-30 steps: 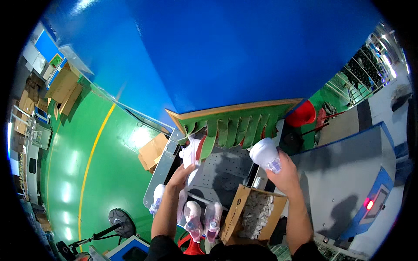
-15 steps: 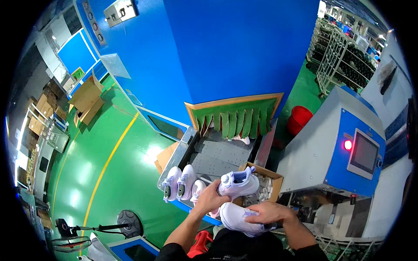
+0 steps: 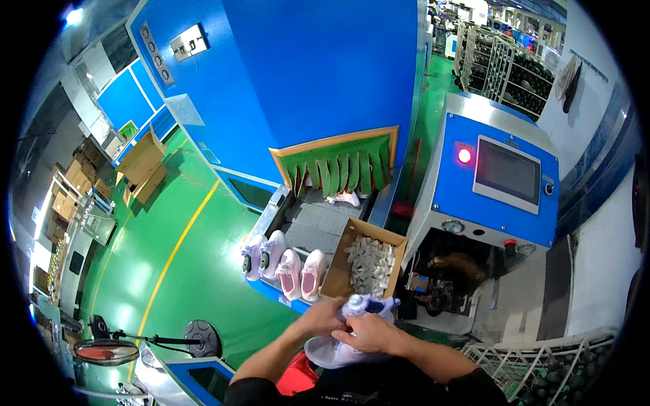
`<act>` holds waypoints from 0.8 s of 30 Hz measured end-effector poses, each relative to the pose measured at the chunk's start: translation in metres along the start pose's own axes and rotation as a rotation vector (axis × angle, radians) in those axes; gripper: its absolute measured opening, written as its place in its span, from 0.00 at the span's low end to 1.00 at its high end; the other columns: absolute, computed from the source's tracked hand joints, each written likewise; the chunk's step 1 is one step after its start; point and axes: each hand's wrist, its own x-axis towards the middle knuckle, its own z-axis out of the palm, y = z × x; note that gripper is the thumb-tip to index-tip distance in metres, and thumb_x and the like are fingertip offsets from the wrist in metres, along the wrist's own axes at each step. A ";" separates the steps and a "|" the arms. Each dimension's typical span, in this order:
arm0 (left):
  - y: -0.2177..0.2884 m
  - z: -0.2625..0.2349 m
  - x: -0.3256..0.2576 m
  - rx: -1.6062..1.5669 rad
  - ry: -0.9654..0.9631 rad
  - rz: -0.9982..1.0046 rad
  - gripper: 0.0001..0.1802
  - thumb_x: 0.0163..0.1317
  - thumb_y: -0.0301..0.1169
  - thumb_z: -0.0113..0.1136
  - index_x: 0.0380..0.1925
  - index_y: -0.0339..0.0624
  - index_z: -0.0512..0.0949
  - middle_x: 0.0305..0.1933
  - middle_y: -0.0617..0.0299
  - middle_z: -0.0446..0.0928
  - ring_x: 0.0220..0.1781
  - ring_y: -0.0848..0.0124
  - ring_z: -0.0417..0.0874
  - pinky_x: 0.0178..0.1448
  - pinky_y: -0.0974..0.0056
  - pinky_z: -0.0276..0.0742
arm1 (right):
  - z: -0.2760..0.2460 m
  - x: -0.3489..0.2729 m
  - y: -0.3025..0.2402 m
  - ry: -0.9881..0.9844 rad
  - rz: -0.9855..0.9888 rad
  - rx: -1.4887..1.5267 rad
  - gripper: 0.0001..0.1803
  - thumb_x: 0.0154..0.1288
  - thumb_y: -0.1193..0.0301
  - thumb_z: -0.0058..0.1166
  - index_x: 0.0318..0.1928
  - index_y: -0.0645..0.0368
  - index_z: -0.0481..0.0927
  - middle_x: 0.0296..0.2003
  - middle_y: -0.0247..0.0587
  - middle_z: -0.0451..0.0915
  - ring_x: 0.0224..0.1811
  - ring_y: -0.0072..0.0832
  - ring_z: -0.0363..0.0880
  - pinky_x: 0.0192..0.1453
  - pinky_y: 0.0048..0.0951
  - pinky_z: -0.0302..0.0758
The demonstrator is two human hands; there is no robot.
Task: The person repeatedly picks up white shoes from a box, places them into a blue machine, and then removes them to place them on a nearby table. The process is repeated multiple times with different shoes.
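Two pale sneakers are held close to my body, one above the other. My left hand (image 3: 322,318) is closed at the side of the upper lavender sneaker (image 3: 380,303), whose dark insole shows at its opening. Crossing in front, my right hand (image 3: 371,333) has its fingers bent over the lower white sneaker (image 3: 328,354) and meets the left hand. Some fingertips of both hands are hidden. Beyond them stand two lavender-white sneakers (image 3: 263,254) and two pink-lined white sneakers (image 3: 301,274), in a row at the conveyor's near end.
An open cardboard box (image 3: 333,279) of small white pieces sits right of the row. The conveyor (image 3: 313,223) runs under green flaps (image 3: 336,172) into a blue machine. A control cabinet (image 3: 440,183) with a lit red lamp stands right, a wire rack (image 3: 504,362) lower right.
Both hands have come together and moved down toward my body with the two sneakers. The view has turned rightward, and the cardboard box now shows fully.
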 end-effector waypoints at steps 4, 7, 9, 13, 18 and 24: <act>0.027 0.058 -0.057 -0.025 0.066 -0.264 0.44 0.50 0.59 0.69 0.63 0.43 0.77 0.55 0.42 0.83 0.58 0.46 0.83 0.60 0.49 0.78 | 0.018 -0.073 0.001 0.430 -0.175 0.053 0.20 0.69 0.56 0.62 0.39 0.63 0.82 0.29 0.52 0.84 0.32 0.49 0.86 0.38 0.45 0.81; 0.040 0.076 -0.093 -0.073 0.115 -0.361 0.43 0.50 0.62 0.70 0.61 0.46 0.79 0.54 0.44 0.84 0.57 0.47 0.84 0.59 0.50 0.78 | 0.007 -0.091 0.020 0.542 -0.305 -0.026 0.21 0.68 0.57 0.63 0.48 0.63 0.81 0.37 0.50 0.84 0.39 0.46 0.85 0.42 0.41 0.82; 0.044 0.081 -0.109 -0.082 0.124 -0.295 0.42 0.50 0.55 0.72 0.62 0.44 0.77 0.53 0.42 0.84 0.55 0.46 0.84 0.59 0.52 0.79 | 0.006 -0.089 0.034 0.565 -0.400 -0.089 0.26 0.67 0.57 0.64 0.56 0.63 0.79 0.43 0.52 0.83 0.46 0.46 0.84 0.48 0.39 0.81; 0.056 0.075 -0.118 -0.012 0.077 -0.185 0.38 0.51 0.47 0.74 0.61 0.41 0.78 0.55 0.44 0.83 0.57 0.51 0.84 0.61 0.54 0.77 | 0.006 -0.079 0.046 -0.173 -0.200 0.359 0.44 0.62 0.53 0.68 0.75 0.54 0.66 0.60 0.53 0.79 0.61 0.41 0.78 0.67 0.35 0.73; 0.021 0.109 -0.148 -0.651 0.404 -0.187 0.21 0.60 0.30 0.63 0.54 0.37 0.81 0.53 0.48 0.84 0.53 0.55 0.84 0.60 0.56 0.77 | 0.028 -0.085 0.047 -0.381 -0.021 0.341 0.42 0.60 0.53 0.69 0.72 0.55 0.71 0.63 0.49 0.80 0.61 0.34 0.80 0.66 0.31 0.72; 0.030 0.088 -0.202 -0.149 0.835 0.295 0.17 0.63 0.29 0.59 0.52 0.45 0.83 0.41 0.51 0.85 0.38 0.53 0.85 0.44 0.56 0.80 | 0.062 -0.058 0.002 -0.448 -0.034 0.201 0.36 0.60 0.57 0.65 0.68 0.57 0.76 0.54 0.56 0.84 0.54 0.41 0.84 0.59 0.36 0.77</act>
